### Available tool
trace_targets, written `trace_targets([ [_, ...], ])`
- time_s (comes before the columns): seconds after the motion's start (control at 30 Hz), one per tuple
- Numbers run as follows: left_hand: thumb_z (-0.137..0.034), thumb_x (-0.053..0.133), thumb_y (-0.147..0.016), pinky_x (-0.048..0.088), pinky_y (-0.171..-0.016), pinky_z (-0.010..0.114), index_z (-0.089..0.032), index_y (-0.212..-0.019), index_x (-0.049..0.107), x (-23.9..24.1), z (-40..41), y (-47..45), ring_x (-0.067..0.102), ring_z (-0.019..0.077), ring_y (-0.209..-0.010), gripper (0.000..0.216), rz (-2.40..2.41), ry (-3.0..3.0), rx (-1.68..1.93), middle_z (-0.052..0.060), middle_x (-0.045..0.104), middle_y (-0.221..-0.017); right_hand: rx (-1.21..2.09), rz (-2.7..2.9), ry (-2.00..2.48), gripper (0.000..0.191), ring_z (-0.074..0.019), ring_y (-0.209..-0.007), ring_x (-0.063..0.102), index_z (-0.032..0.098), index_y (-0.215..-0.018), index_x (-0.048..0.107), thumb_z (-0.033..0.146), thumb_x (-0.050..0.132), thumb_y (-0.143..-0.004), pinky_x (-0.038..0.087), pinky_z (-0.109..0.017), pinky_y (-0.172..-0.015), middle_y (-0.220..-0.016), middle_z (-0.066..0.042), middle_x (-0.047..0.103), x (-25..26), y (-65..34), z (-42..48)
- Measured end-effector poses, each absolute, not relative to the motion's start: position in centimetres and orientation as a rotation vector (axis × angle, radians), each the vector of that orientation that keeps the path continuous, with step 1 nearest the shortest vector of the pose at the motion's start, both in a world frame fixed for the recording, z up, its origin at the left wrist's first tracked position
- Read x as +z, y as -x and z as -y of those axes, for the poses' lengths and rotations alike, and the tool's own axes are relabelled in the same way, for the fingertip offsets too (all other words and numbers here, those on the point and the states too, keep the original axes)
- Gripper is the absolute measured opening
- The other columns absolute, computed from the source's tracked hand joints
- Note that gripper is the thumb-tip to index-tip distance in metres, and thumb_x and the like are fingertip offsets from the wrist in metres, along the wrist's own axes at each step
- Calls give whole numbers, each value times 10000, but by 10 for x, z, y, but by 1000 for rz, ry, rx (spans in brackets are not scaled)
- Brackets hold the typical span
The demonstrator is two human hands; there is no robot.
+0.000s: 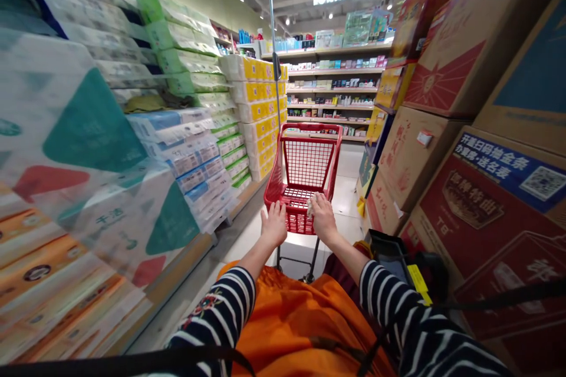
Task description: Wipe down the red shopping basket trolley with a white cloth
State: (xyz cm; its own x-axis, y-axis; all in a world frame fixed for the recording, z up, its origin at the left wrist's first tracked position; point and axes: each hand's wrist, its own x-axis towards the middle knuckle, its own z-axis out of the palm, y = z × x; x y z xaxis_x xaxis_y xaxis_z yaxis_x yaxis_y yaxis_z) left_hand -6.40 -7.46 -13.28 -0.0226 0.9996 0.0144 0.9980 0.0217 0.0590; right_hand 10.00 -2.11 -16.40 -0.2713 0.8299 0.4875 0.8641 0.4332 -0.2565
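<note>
A red plastic shopping cart [309, 168] with a grid basket stands in front of me. My left hand [275, 225] rests on the left part of its near rim, fingers stretched forward and somewhat apart. Over the right part of that rim, my right hand [324, 221] is closed around a crumpled whitish cloth [310, 207], which lies against the red plastic. It could also be tissue; its kind is not clear. Inside the basket I see the bare grid. Both forearms wear striped sleeves, and an orange apron [283, 312] covers my front.
Stacked paper-goods packs [194, 159] line the left side beside the cart. Cardboard cartons [495, 206] rise on the right, with a dark bin-like object [389, 250] at their foot. A thin pole [272, 17] stands ahead, before product shelves [329, 91]. Pale floor tiles [347, 188] run between.
</note>
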Motion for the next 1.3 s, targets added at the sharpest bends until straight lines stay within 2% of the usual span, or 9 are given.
trace_targets([
  [0.13,-135,391,-756,172,-1101,512,-143,-1415,231,-132,74,62,130,243,-1384,678,-2215,-2168,157,108,147,-1508,-37,2190,1320,452,-244,-1335,284,144,-1299,474,75,389,-861,294,-442,-1052,-1417,-148,354,-163,-59,27],
  [0.23,-114,340,-773,176,-1097,517,-102,-1417,212,-133,72,70,103,236,-1390,657,-2290,-2092,130,124,104,-1511,-23,2272,1235,449,-256,-1342,267,157,-1302,474,86,401,-865,295,-460,-1052,-1424,-141,339,-163,-41,28],
  [0.37,-119,345,-761,167,-1092,538,-95,-1415,210,-135,72,81,118,233,-1388,669,-2263,-2143,84,124,120,-1508,-89,2342,1159,522,-246,-1353,239,199,-1321,452,25,377,-835,285,-480,-1052,-1436,-115,320,-167,-63,28],
  [0.5,-118,364,-751,172,-1093,538,-130,-1409,239,-136,71,86,138,223,-1385,670,-2214,-2148,147,108,143,-1506,-160,2275,1280,559,-228,-1361,221,199,-1329,440,2,366,-811,249,-475,-1070,-1447,-119,293,-171,-103,27],
  [0.63,-95,350,-761,247,-1100,429,-105,-1397,269,-137,70,88,207,189,-1367,641,-2186,-2066,377,111,210,-1490,-143,2244,1351,513,-239,-1352,246,178,-1326,445,49,400,-832,257,-456,-1071,-1447,-135,292,-167,-97,27],
  [0.73,-83,348,-759,262,-1100,388,-106,-1407,245,-137,70,92,224,173,-1362,656,-2228,-1961,472,108,201,-1493,-87,2325,1267,469,-252,-1346,258,193,-1322,448,98,402,-865,279,-463,-1058,-1449,-125,297,-158,-57,28],
  [0.93,-72,343,-752,253,-1096,439,-150,-1430,160,-132,72,104,157,161,-1381,707,-2166,-1943,297,74,122,-1513,-81,2447,1089,400,-288,-1328,284,211,-1295,474,189,389,-905,308,-467,-1037,-1444,-106,317,-147,-4,26],
  [1.17,-32,298,-745,139,-1093,556,-107,-1429,151,-130,71,106,77,222,-1393,704,-2196,-2043,66,79,47,-1517,-226,2430,1272,463,-267,-1192,460,179,-1310,462,105,418,-855,379,-415,-964,-1388,-160,395,-151,-94,16],
  [1.3,-19,292,-736,128,-1087,574,-102,-1436,106,-129,63,100,52,246,-1393,729,-2198,-2034,12,84,1,-1516,-295,2402,1326,478,-252,-1176,476,182,-1295,482,81,452,-829,390,-367,-953,-1363,-146,434,-155,-118,7],
])
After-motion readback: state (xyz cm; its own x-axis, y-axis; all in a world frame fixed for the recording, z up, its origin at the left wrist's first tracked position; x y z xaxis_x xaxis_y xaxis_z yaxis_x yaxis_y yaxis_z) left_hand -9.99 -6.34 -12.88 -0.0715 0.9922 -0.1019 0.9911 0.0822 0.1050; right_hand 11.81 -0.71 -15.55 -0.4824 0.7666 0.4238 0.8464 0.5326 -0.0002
